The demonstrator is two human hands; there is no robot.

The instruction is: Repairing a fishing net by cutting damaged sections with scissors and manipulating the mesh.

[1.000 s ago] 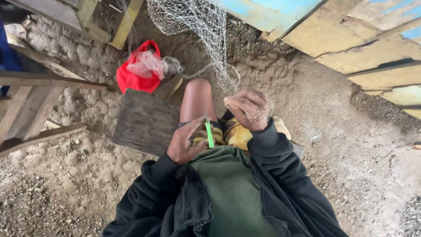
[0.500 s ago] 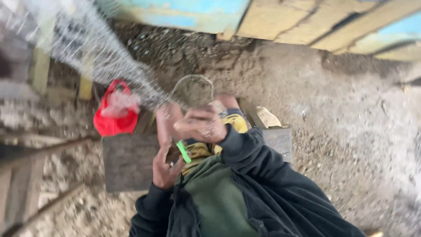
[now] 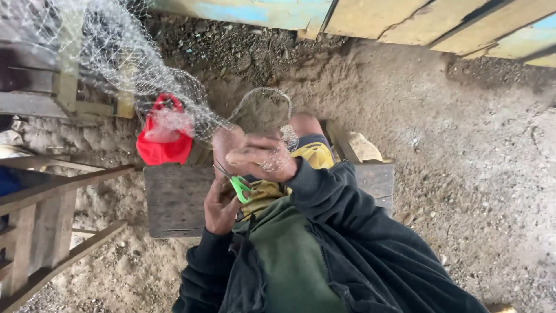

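Note:
My right hand [image 3: 263, 157] is raised in front of me, fingers closed on a stretch of thin white fishing net [image 3: 150, 87] that runs up to the upper left. Just below it, my left hand [image 3: 222, 203] grips small scissors with green handles [image 3: 238, 188], the blades pointing up towards the net. Both hands are over my lap, above a dark wooden board [image 3: 174, 200] that I sit on. My sleeves are dark, over a green top.
A red plastic bag [image 3: 162, 142] with net inside lies on the sandy ground to the left. Wooden frames [image 3: 40, 203] stand at the left edge. Painted yellow and blue planks [image 3: 405, 20] run along the top. Bare sand lies to the right.
The view swung left and steadied. My right hand lifted the net higher in front of me, and the scissors in my left hand came up close beneath it.

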